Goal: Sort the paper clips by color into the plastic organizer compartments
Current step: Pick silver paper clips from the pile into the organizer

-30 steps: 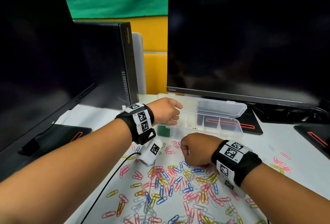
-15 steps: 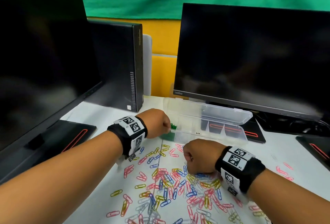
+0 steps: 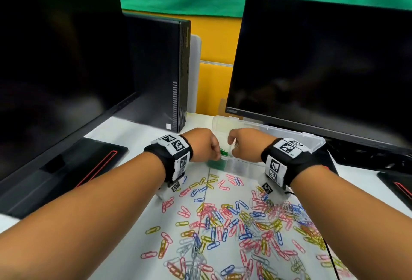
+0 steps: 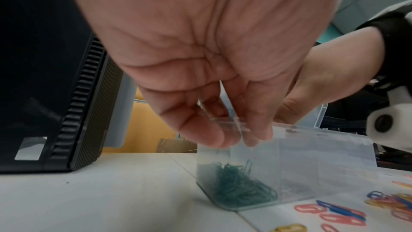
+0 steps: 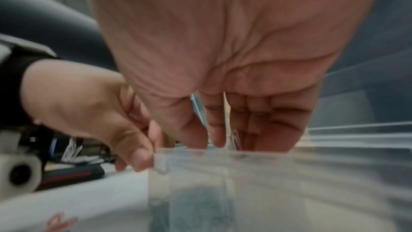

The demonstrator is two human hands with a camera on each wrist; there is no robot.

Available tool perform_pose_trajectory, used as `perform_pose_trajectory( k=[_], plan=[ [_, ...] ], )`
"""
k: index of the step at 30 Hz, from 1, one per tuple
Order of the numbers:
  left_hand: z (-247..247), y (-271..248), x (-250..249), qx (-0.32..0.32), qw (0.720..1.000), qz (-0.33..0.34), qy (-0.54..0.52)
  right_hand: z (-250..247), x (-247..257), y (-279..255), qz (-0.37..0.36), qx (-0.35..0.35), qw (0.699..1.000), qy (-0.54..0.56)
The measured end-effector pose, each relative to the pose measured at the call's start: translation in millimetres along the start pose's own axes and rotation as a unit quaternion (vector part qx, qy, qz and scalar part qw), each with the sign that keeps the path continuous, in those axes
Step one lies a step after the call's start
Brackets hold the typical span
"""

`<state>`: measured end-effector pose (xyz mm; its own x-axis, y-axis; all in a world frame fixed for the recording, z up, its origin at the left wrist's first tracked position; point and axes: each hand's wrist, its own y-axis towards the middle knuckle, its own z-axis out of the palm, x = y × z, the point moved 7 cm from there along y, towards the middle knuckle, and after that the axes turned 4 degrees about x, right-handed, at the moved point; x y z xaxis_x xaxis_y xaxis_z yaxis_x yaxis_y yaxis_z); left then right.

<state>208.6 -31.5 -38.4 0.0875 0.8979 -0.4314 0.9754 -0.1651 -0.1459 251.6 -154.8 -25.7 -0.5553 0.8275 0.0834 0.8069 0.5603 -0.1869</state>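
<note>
The clear plastic organizer (image 3: 245,166) lies open on the desk below the right monitor, its lid (image 3: 278,133) folded back. Green clips (image 3: 219,163) fill its leftmost compartment (image 4: 240,190). My left hand (image 3: 206,148) pinches the organizer's front left rim, thumb outside and fingers inside (image 4: 234,138). My right hand (image 3: 242,145) hovers over the same end with its fingers hanging down (image 5: 223,140). A pale clip (image 4: 248,166) stands free in the box beneath them, by the first divider. Mixed paper clips (image 3: 245,224) lie in a pile in front.
A black monitor (image 3: 323,67) stands just behind the organizer, with another (image 3: 55,67) at the left. A PC tower (image 3: 160,74) stands between them. Flat black monitor bases (image 3: 66,168) lie at both sides. A black cable (image 3: 332,257) crosses the clips on the right.
My right hand has left the clip pile and gone forward to the organizer's left end. The left hand has stayed at the green compartment. The head view has tilted down.
</note>
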Motion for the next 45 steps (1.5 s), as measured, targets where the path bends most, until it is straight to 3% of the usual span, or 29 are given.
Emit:
perform_pose_trajectory(
  k=[3, 6, 8, 9, 11, 14, 19, 23, 28, 31, 34, 36, 38, 41, 45],
  plan=[
    [0, -2, 3, -0.004, 1.0, -0.003, -0.011, -2, -2, -12, -0.023, -0.019, 1.0, 0.007],
    [-7, -13, -4, -0.061, 0.992, 0.026, 0.107, -7, -3, -45, -0.066, -0.096, 0.993, -0.026],
    [-10, -28, -23, -0.122, 0.975, 0.076, 0.168, 7, -8, -66, -0.09, -0.072, 0.993, -0.036],
    [-6, -34, -37, -0.122, 0.973, 0.109, 0.165, 19, -14, -76, -0.087, -0.038, 0.995, -0.038],
    [16, -41, -65, -0.049, 0.971, 0.176, 0.154, 36, -23, -88, -0.071, 0.011, 0.996, -0.048],
    [62, -35, -89, 0.09, 0.951, 0.235, 0.182, 42, -29, -94, -0.063, 0.007, 0.997, -0.043],
    [89, -24, -100, 0.118, 0.935, 0.263, 0.207, 53, -32, -89, -0.04, 0.038, 0.998, -0.017],
    [91, -23, -98, 0.103, 0.932, 0.258, 0.232, 58, -36, -85, -0.033, 0.042, 0.999, -0.003],
    [86, -19, -79, 0.116, 0.951, 0.183, 0.22, 64, -36, -88, -0.037, 0.046, 0.998, -0.001],
    [75, -19, -66, 0.115, 0.966, 0.145, 0.178, 50, -33, -96, -0.06, -0.005, 0.998, 0.02],
    [52, -22, -55, 0.091, 0.987, 0.119, 0.054, 43, -35, -106, -0.076, -0.023, 0.993, 0.088],
    [39, -29, -45, 0.077, 0.987, 0.098, -0.099, 46, -36, -112, -0.07, 0.019, 0.986, 0.148],
    [24, -33, -32, 0.047, 0.987, 0.056, -0.141, 50, -37, -117, -0.06, 0.062, 0.979, 0.187],
    [19, -44, -29, 0.061, 0.989, 0.023, -0.134, 62, -32, -124, -0.06, 0.12, 0.975, 0.175],
    [45, -72, -35, 0.172, 0.982, 0.067, 0.043, 64, -26, -125, -0.076, 0.112, 0.986, 0.097]
  ],
)
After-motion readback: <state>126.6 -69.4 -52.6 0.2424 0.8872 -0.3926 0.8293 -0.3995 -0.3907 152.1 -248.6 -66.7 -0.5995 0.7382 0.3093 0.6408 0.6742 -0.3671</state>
